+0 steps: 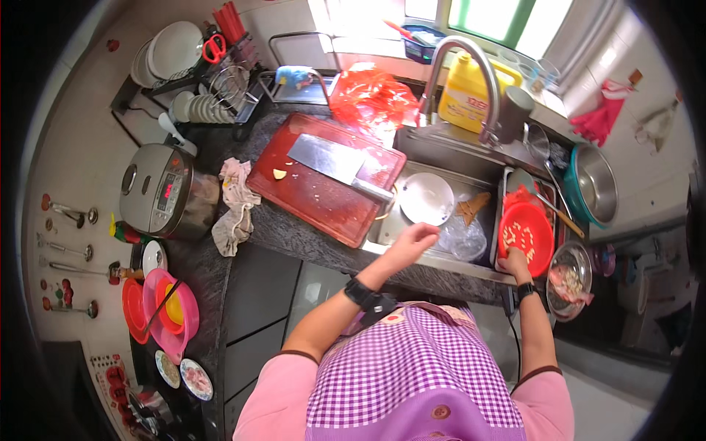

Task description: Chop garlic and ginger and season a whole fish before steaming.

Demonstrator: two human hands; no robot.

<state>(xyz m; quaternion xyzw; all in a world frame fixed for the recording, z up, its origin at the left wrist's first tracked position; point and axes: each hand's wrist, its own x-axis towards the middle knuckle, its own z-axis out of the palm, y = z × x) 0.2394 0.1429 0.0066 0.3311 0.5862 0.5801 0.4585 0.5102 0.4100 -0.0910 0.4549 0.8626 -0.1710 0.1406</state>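
My right hand (pixel 514 261) grips the near rim of a red plastic basin (pixel 539 231), which holds small pale pieces. It is at the sink's right end. Over the sink's front edge, my left hand (pixel 415 242) has nothing in it, its fingers loosely spread. Just beyond those fingers a white plate (pixel 426 198) lies in the steel sink (pixel 380 234). Beside the plate are a clear plastic bag (pixel 466 240) and a brown piece (pixel 473 208) I cannot identify. A cleaver (pixel 326 156) rests on a red-brown cutting board (pixel 309 203) to the left, near a small yellowish piece (pixel 279 174).
A curved faucet (pixel 485 60) arches over the sink. A spatula with a wooden handle (pixel 568 220) lies behind the basin. A clear bowl of food scraps (pixel 568 284) stands at the right edge. Left are a cloth (pixel 236 204) and a rice cooker (pixel 160 190).
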